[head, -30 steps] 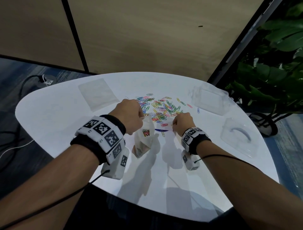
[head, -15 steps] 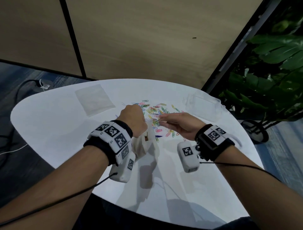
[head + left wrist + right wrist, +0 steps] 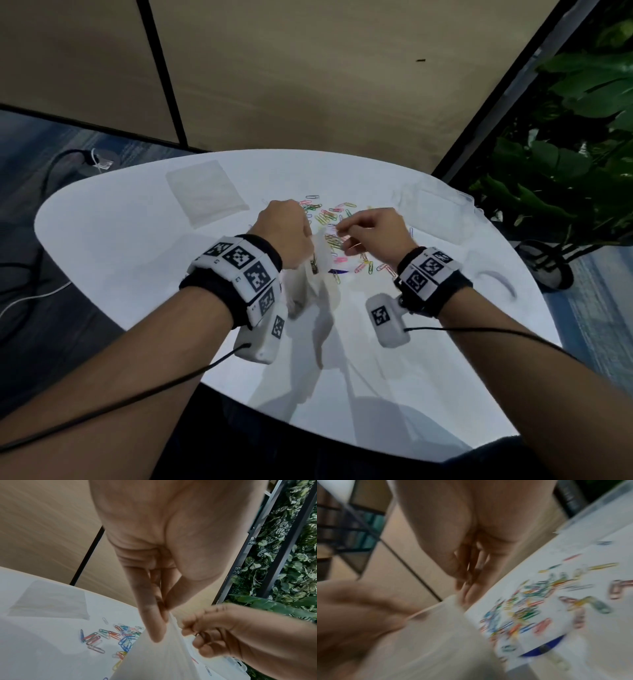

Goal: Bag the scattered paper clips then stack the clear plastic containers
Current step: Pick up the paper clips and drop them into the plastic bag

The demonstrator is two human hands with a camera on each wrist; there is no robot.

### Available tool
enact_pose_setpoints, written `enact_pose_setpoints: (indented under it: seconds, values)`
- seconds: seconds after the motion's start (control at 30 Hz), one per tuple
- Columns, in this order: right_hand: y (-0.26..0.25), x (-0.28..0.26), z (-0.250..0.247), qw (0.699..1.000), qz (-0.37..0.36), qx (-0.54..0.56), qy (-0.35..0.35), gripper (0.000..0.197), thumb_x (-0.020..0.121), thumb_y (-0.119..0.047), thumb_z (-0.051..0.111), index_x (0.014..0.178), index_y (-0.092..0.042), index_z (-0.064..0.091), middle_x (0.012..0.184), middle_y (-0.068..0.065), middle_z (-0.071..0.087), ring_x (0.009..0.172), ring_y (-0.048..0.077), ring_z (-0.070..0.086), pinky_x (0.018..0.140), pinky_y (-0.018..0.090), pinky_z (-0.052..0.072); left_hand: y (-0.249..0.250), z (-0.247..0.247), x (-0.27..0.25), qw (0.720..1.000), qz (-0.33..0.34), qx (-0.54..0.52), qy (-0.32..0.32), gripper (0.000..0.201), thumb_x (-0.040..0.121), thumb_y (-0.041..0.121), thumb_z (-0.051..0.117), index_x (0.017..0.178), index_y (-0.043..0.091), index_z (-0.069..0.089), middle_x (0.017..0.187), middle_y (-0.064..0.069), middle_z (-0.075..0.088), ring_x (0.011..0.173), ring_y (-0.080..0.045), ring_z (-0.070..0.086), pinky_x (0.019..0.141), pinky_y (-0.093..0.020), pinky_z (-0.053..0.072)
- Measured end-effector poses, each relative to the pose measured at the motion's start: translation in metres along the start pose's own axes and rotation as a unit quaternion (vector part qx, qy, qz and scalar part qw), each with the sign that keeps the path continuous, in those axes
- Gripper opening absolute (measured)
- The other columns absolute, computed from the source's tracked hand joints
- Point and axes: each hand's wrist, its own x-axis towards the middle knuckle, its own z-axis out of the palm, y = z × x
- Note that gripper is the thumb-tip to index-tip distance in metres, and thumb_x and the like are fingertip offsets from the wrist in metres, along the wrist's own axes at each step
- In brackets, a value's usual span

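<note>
Several coloured paper clips (image 3: 330,217) (image 3: 109,635) (image 3: 530,608) lie scattered on the white table (image 3: 137,246). My left hand (image 3: 306,240) (image 3: 164,610) pinches the top edge of a clear plastic bag (image 3: 317,274) (image 3: 154,655) (image 3: 436,628), which hangs open above the table with a few clips inside. Just right of the bag's mouth, my right hand (image 3: 342,233) (image 3: 197,634) has its fingers curled, pinching a few paper clips. One clear container (image 3: 435,209) sits at the far right and another (image 3: 493,277) nearer. The right wrist view is blurred.
A second flat clear bag (image 3: 205,192) (image 3: 49,600) lies at the table's far left. A blue clip (image 3: 337,271) lies under the bag. A wood-panelled wall stands behind, plants (image 3: 565,164) to the right and cables on the floor to the left.
My right hand has lifted from the clip pile and moved left and up to the bag's mouth. The left hand has kept hold of the bag, raising it slightly.
</note>
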Motion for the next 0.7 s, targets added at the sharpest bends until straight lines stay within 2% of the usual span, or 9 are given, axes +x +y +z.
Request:
enact_pose_setpoints:
  seconds: [0.07, 0.13, 0.2, 0.27, 0.4, 0.47, 0.57, 0.63, 0.7]
  values:
    - [0.037, 0.025, -0.028, 0.984, 0.021, -0.126, 0.122, 0.022, 0.088, -0.004, 0.057, 0.098, -0.011, 0.075, 0.100, 0.011, 0.074, 0.088, 0.026, 0.071, 0.089, 0.037, 0.057, -0.002, -0.005, -0.003, 1.000, 0.003, 0.000, -0.001, 0.027, 0.086, -0.001, 0.054, 0.099, 0.007, 0.076, 0.081, -0.009, 0.071, 0.076, -0.028, 0.075, 0.078, -0.040, 0.064]
    - [0.076, 0.047, -0.050, 0.936, 0.097, -0.310, 0.138, 0.035, 0.089, -0.026, 0.059, 0.122, -0.014, 0.064, 0.126, 0.014, 0.064, 0.117, 0.030, 0.059, 0.103, 0.034, 0.044, -0.004, -0.009, -0.005, 1.000, 0.009, 0.006, 0.001, 0.026, 0.087, 0.000, 0.055, 0.101, 0.008, 0.075, 0.080, -0.006, 0.068, 0.083, -0.029, 0.073, 0.082, -0.038, 0.062]
    - [0.107, 0.065, -0.061, 0.895, 0.162, -0.399, 0.116, 0.060, 0.088, -0.044, 0.053, 0.139, -0.013, 0.047, 0.140, 0.019, 0.049, 0.129, 0.035, 0.046, 0.107, 0.040, 0.037, -0.010, -0.011, -0.003, 1.000, 0.012, 0.015, 0.003, 0.024, 0.089, 0.002, 0.055, 0.102, 0.008, 0.074, 0.072, -0.001, 0.061, 0.084, -0.028, 0.071, 0.080, -0.034, 0.061]
    - [0.117, 0.081, -0.058, 0.860, 0.186, -0.465, 0.101, 0.061, 0.091, -0.041, 0.051, 0.143, -0.013, 0.038, 0.144, 0.022, 0.040, 0.131, 0.040, 0.041, 0.109, 0.046, 0.036, -0.017, -0.013, -0.002, 1.000, 0.013, 0.021, 0.004, 0.024, 0.089, 0.002, 0.055, 0.101, 0.010, 0.074, 0.069, 0.002, 0.056, 0.079, -0.025, 0.067, 0.073, -0.029, 0.056]
    - [0.104, 0.109, -0.043, 0.768, 0.152, -0.620, 0.049, 0.051, 0.084, -0.021, 0.059, 0.133, -0.013, 0.045, 0.136, 0.015, 0.035, 0.123, 0.042, 0.041, 0.102, 0.052, 0.042, -0.027, -0.018, -0.002, 1.000, 0.011, 0.013, 0.010, 0.027, 0.088, 0.003, 0.054, 0.102, 0.013, 0.074, 0.083, -0.003, 0.064, 0.076, -0.024, 0.064, 0.072, -0.026, 0.053]
    - [0.093, 0.124, -0.033, 0.765, 0.135, -0.629, 0.027, 0.047, 0.089, -0.017, 0.055, 0.134, -0.008, 0.045, 0.135, 0.017, 0.037, 0.124, 0.042, 0.040, 0.104, 0.053, 0.040, -0.028, -0.021, -0.003, 1.000, 0.013, 0.012, 0.013, 0.027, 0.088, 0.003, 0.054, 0.103, 0.012, 0.074, 0.086, -0.004, 0.066, 0.076, -0.024, 0.065, 0.072, -0.027, 0.054]
    - [0.075, 0.138, -0.015, 0.798, 0.062, -0.599, 0.022, 0.043, 0.091, -0.014, 0.055, 0.131, -0.001, 0.047, 0.135, 0.021, 0.041, 0.124, 0.041, 0.043, 0.104, 0.052, 0.040, -0.029, -0.022, 0.001, 1.000, 0.015, 0.022, 0.012, 0.027, 0.089, 0.002, 0.054, 0.103, 0.012, 0.075, 0.077, 0.000, 0.062, 0.074, -0.022, 0.064, 0.071, -0.026, 0.054]
    - [0.068, 0.136, -0.005, 0.792, 0.007, -0.610, -0.019, 0.040, 0.090, -0.016, 0.057, 0.126, -0.002, 0.048, 0.132, 0.018, 0.044, 0.121, 0.039, 0.043, 0.100, 0.050, 0.043, -0.029, -0.022, 0.002, 0.999, 0.016, 0.031, 0.007, 0.027, 0.088, 0.003, 0.054, 0.103, 0.011, 0.075, 0.071, 0.004, 0.057, 0.074, -0.022, 0.062, 0.071, -0.027, 0.054]
    - [0.073, 0.133, 0.002, 0.794, -0.026, -0.605, -0.049, 0.042, 0.084, -0.019, 0.060, 0.122, -0.003, 0.051, 0.131, 0.015, 0.043, 0.120, 0.038, 0.041, 0.096, 0.050, 0.044, -0.027, -0.020, 0.003, 0.999, 0.019, 0.039, 0.006, 0.027, 0.089, 0.004, 0.055, 0.104, 0.012, 0.076, 0.073, 0.004, 0.057, 0.071, -0.021, 0.061, 0.070, -0.027, 0.052]
